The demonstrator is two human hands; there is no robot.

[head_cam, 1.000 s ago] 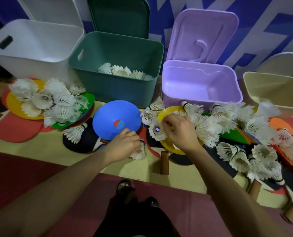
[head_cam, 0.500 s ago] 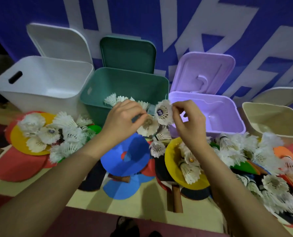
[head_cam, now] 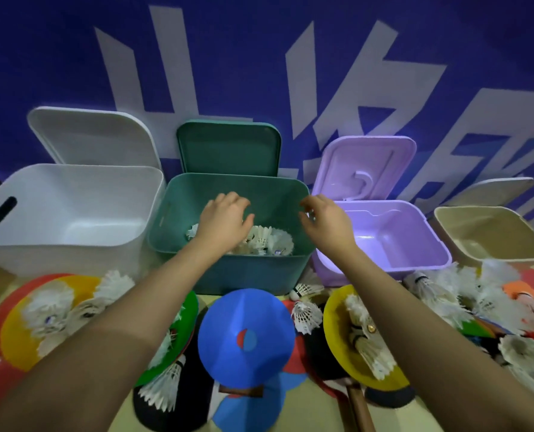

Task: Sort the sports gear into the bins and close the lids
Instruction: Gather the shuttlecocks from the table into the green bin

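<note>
My left hand (head_cam: 223, 221) hovers over the open green bin (head_cam: 253, 275), its fingers loosely spread and holding nothing. White shuttlecocks (head_cam: 267, 240) lie in a heap at the bottom of that bin, just under the hand. My right hand (head_cam: 326, 218) hangs over the green bin's right rim, fingers relaxed and empty. More shuttlecocks (head_cam: 303, 316) lie scattered on the floor in front of the bins, among flat discs such as the blue disc (head_cam: 243, 338) and the yellow disc (head_cam: 340, 332).
A white bin (head_cam: 69, 244) stands to the left, a purple bin (head_cam: 415, 263) to the right and a beige bin (head_cam: 493, 254) at far right, all with lids raised against the blue wall. Paddles with wooden handles (head_cam: 357, 406) lie under the discs.
Both hands carried shuttlecocks up from the floor to the green bin and let them go. The hands are now empty above it.
</note>
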